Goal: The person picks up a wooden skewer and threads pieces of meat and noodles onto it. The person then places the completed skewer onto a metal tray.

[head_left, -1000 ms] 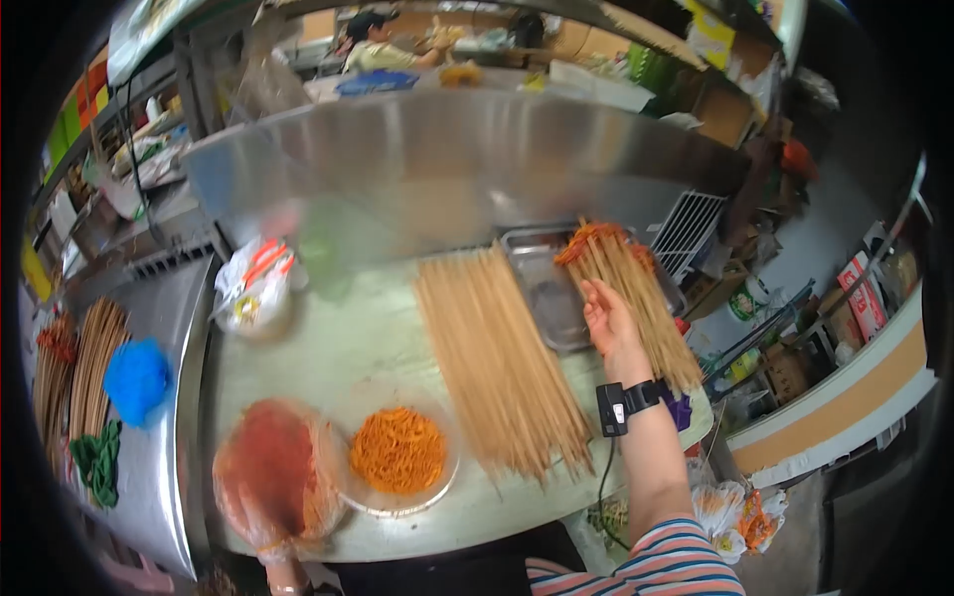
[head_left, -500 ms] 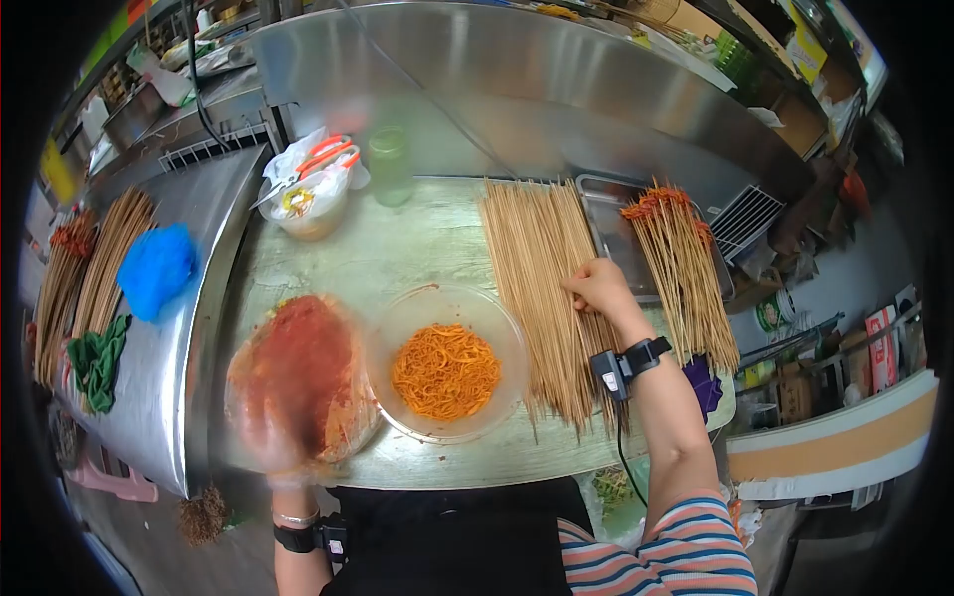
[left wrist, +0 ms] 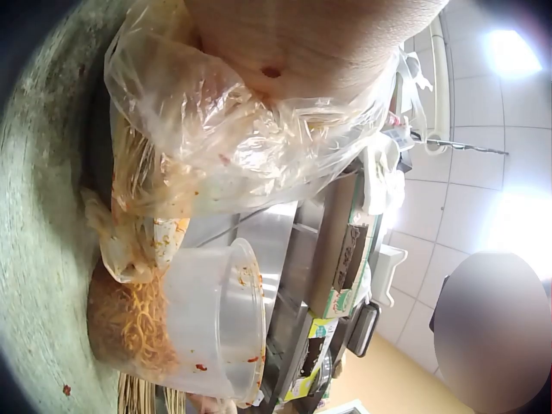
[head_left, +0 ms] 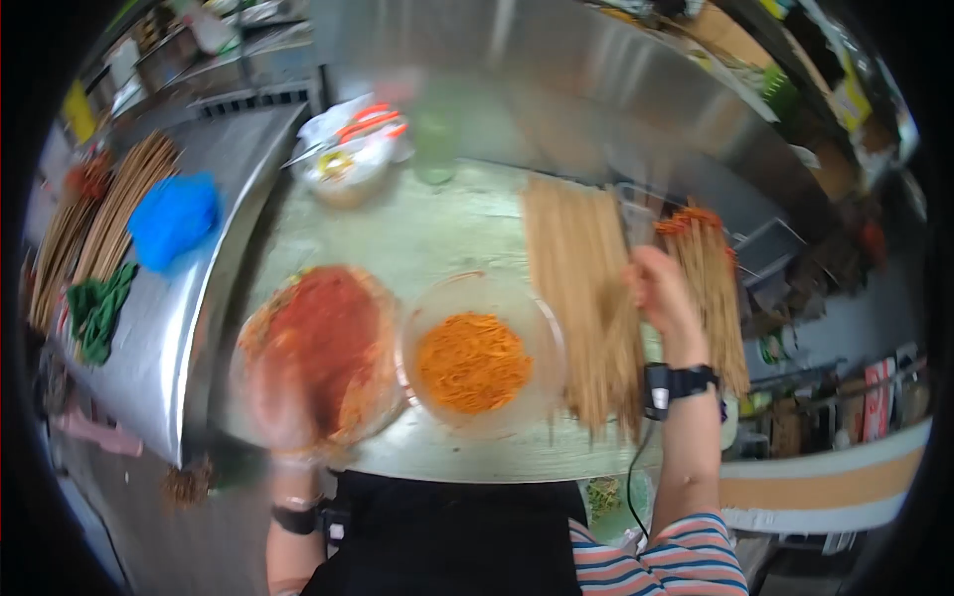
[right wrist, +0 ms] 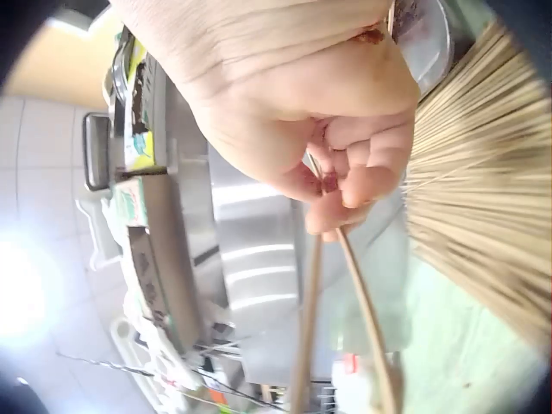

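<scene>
Between thumb and fingers my right hand point(head_left: 664, 293) pinches two thin wooden skewers point(right wrist: 366, 315), seen in the right wrist view. It is above the right side of a broad pile of bare skewers point(head_left: 581, 288). My left hand point(head_left: 281, 402), blurred and covered by a clear plastic bag point(left wrist: 224, 138), is over the near left part of a round container of red sauce point(head_left: 333, 338); its fingers are hidden by plastic. Just right of that stands a clear plastic tub point(left wrist: 241, 345) holding orange shredded strips point(head_left: 474, 363).
Skewers with red-orange tips point(head_left: 696, 223) lie on a metal tray at the right. Farther back are a bowl with a white bag and orange-handled scissors point(head_left: 370, 123), and a green glass point(head_left: 434, 149). Left, a steel counter holds more skewers point(head_left: 129, 204) and a blue bag point(head_left: 174, 221).
My right hand moved from beside the tipped skewers to the bare pile, then slightly up off it with two skewers. My left hand stays at the red sauce. The head view has tilted down.
</scene>
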`<state>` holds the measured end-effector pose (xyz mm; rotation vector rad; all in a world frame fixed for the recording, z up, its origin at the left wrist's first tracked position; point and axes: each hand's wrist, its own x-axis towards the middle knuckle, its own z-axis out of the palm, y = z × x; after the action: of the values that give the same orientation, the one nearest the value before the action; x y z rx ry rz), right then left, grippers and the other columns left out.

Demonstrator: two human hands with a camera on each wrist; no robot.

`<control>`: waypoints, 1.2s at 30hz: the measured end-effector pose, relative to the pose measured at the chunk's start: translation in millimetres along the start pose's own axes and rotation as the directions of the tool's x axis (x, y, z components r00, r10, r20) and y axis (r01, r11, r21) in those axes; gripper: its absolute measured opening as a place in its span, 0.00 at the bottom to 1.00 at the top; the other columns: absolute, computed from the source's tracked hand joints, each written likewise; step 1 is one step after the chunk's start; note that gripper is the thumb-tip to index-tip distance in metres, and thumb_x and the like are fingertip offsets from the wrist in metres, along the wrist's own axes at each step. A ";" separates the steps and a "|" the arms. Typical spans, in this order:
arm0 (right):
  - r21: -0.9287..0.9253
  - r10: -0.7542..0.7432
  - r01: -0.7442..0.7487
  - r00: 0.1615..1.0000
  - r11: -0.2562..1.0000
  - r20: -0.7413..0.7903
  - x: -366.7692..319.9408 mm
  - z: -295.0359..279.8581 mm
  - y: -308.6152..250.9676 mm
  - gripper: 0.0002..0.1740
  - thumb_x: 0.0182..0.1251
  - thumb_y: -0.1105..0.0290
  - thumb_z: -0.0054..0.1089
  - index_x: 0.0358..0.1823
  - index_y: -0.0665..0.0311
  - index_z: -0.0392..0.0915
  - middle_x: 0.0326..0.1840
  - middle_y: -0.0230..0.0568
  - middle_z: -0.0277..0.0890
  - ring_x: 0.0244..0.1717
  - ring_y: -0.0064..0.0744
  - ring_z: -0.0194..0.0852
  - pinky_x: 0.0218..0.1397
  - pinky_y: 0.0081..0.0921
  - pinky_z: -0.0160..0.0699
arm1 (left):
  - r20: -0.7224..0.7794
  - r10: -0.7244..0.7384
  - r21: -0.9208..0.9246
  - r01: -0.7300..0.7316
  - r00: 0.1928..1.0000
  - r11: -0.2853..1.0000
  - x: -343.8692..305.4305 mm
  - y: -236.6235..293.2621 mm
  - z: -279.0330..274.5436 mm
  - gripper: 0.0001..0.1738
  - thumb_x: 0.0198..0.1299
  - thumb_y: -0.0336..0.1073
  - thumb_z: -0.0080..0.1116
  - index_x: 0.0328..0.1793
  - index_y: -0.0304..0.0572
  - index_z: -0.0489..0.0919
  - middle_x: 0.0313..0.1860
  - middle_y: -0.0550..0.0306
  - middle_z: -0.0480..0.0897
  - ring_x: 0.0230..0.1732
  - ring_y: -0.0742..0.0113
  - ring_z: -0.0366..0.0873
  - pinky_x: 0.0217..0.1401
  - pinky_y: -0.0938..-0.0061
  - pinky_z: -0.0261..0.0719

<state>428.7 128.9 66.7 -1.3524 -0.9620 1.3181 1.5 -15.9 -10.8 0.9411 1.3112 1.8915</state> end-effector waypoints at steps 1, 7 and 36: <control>0.145 -0.018 0.008 0.998 0.989 0.064 5.8 -12.9 0.8 0.05 0.64 0.64 0.53 0.35 0.56 0.72 0.23 0.30 0.73 0.15 0.12 0.60 0.15 0.11 0.59 | 0.008 0.010 0.063 -0.010 1.000 0.998 1.3 -1.3 -3.7 0.17 0.65 0.26 0.46 0.60 0.31 0.70 0.50 0.50 0.78 0.42 0.67 0.78 0.42 0.75 0.80; 0.491 -0.330 0.335 0.939 0.804 -0.099 -50.0 39.7 -34.5 0.08 0.70 0.63 0.48 0.41 0.58 0.69 0.24 0.24 0.61 0.14 0.10 0.49 0.15 0.09 0.48 | 0.002 0.011 -0.033 -0.011 1.000 0.999 1.9 5.5 4.8 0.16 0.64 0.26 0.47 0.57 0.28 0.70 0.52 0.47 0.76 0.44 0.65 0.79 0.42 0.74 0.83; -0.119 -0.343 0.371 0.917 0.921 0.204 -137.7 132.0 28.8 0.16 0.73 0.66 0.35 0.35 0.70 0.69 0.21 0.37 0.71 0.17 0.20 0.69 0.21 0.15 0.69 | 0.590 0.146 0.805 -0.593 0.794 -0.031 55.5 33.6 25.5 0.12 0.43 0.38 0.65 0.24 0.39 0.75 0.23 0.46 0.73 0.26 0.47 0.74 0.28 0.58 0.71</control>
<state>281.8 4.4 77.3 -1.1134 -1.3902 1.1119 -10.5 32.3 38.1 2.4537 2.2822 0.6283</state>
